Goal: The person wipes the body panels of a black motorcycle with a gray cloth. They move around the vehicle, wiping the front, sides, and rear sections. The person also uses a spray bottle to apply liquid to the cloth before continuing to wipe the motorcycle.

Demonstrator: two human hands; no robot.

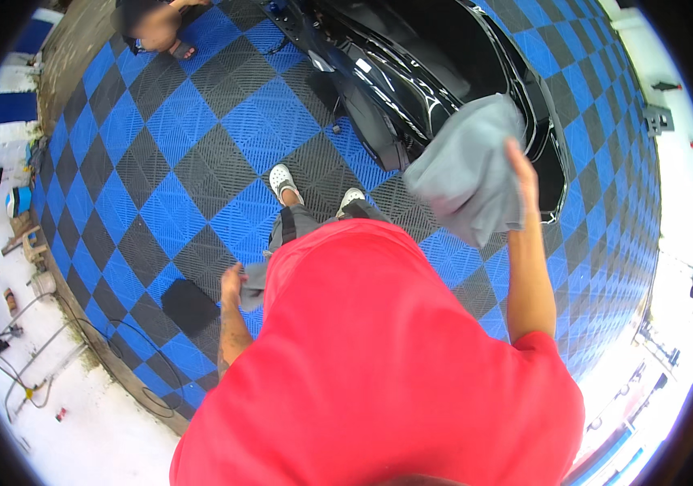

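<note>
Head view showed the right hand [527, 182] gripping a grey cloth [472, 170] that spread out to its left; a glossy black vehicle [444, 57] stood beyond that hand. Grey fabric [254, 287] lay just right of the left hand [233, 285], whose grip was unclear.

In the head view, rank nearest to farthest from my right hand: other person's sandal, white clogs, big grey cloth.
1. Big grey cloth: touching your right hand.
2. White clogs: left, on your feet.
3. Other person's sandal: upper left.
</note>
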